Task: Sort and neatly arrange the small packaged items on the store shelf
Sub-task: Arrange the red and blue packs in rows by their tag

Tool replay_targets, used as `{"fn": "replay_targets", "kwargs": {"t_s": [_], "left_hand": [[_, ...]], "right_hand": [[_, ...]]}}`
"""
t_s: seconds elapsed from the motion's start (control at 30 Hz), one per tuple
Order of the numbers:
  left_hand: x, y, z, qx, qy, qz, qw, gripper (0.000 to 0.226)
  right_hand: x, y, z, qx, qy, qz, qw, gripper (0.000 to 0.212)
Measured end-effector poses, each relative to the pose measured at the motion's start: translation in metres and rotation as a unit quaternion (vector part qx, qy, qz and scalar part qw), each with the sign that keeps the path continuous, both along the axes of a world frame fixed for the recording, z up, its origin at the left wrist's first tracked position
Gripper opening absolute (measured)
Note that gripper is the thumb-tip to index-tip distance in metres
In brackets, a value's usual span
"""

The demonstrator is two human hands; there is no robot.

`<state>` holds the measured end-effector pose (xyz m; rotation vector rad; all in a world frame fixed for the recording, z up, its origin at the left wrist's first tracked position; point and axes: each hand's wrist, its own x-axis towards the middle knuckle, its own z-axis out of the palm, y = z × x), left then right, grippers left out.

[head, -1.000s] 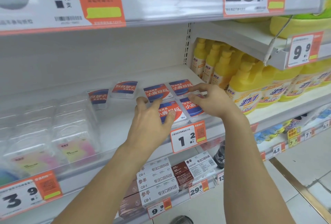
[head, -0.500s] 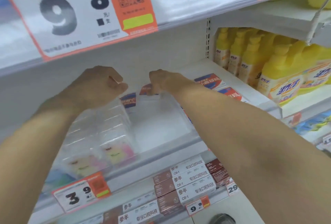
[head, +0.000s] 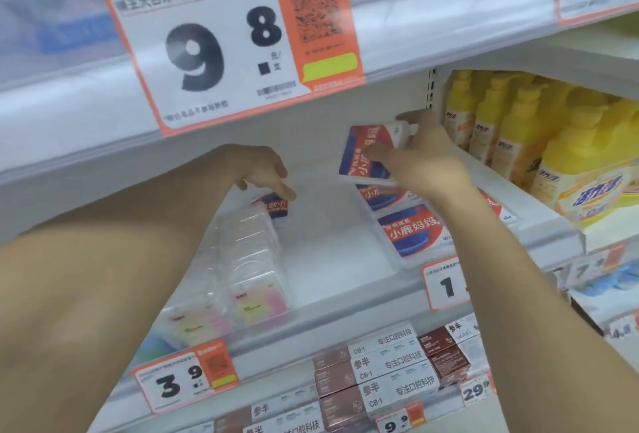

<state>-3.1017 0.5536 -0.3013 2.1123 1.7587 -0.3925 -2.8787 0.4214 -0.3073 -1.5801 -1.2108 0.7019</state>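
My right hand (head: 427,161) holds a small red-and-blue packet (head: 361,152) tilted up on edge above the white shelf (head: 332,259), toward the back right. Below it lie two more such packets, one partly hidden (head: 380,195) and one flat near the front (head: 409,233). My left hand (head: 257,168) reaches to the back of the shelf, fingertips touching a small dark blue-and-red packet (head: 276,208). Whether the left hand grips that packet is unclear. A row of clear plastic packs (head: 254,259) runs front to back at the left.
Yellow detergent bottles (head: 553,156) stand on the shelf section to the right. A big 9.8 price tag (head: 228,45) hangs from the shelf above. Brown and white boxes (head: 380,374) fill the shelf below. Price tags line the front rail.
My right hand has moved right and lifted a red-and-blue packet up on edge. My left hand has moved down onto the small dark packet at the back. The view has shifted closer.
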Motion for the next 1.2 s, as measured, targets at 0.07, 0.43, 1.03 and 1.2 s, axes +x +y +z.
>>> {"fn": "replay_targets", "kwargs": {"t_s": [0.07,0.43,1.03,1.2], "left_hand": [[-0.001,0.009,-0.005,-0.014,0.013,0.001,1.000,0.071],[0.001,0.008,0.022,0.100,0.027,-0.050,0.993,0.032],[0.114,-0.192,-0.047,0.230,-0.472,0.143,0.839,0.022],[0.113,-0.203,-0.063,0.298,-0.290,0.090,0.905,0.061]], "right_hand": [[0.004,-0.013,-0.006,-0.004,0.029,0.003,1.000,0.054],[0.051,-0.022,-0.019,0.007,0.143,-0.054,0.988,0.054],[0.101,-0.057,-0.023,-0.042,-0.116,-0.088,0.988,0.049],[0.116,-0.058,-0.029,-0.102,-0.190,-0.031,0.976,0.055]]}}
